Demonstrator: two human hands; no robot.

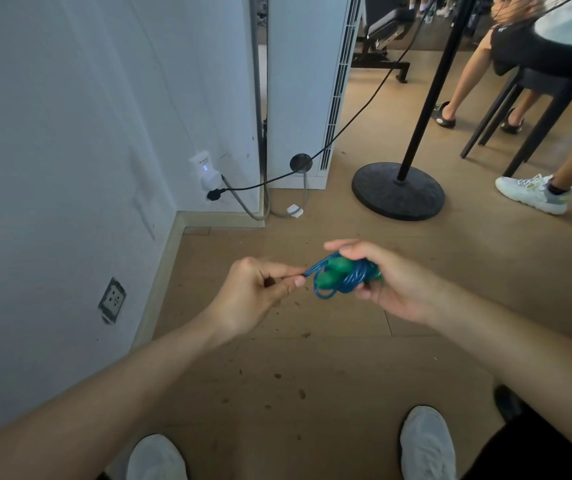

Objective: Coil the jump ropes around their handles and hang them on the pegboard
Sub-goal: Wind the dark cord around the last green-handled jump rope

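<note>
The jump rope (341,278) is up in the air between both hands, above the wooden floor (312,375) and not touching it. It is a thin, glossy, see-through blue cord, wound in several loose loops around two bright green handles (327,278) that lie side by side. Their rounded ends poke out of the coils towards the left. One loop sags a little under the bundle.

The right hand (395,284) grips the bundle, with its fingers curled over the top and the thumb underneath, so the far ends of the handles are hidden in the palm. The left hand (255,294) pinches a short stretch of the blue cord between thumb and forefinger, its other fingers folded in. That piece of cord runs straight from the pinch to the coils.

Two white shoes (426,443) stand on the floor below. A white wall (69,168) with a socket (112,299) runs along the left. The round black base of a fan stand (398,194) sits further back.
</note>
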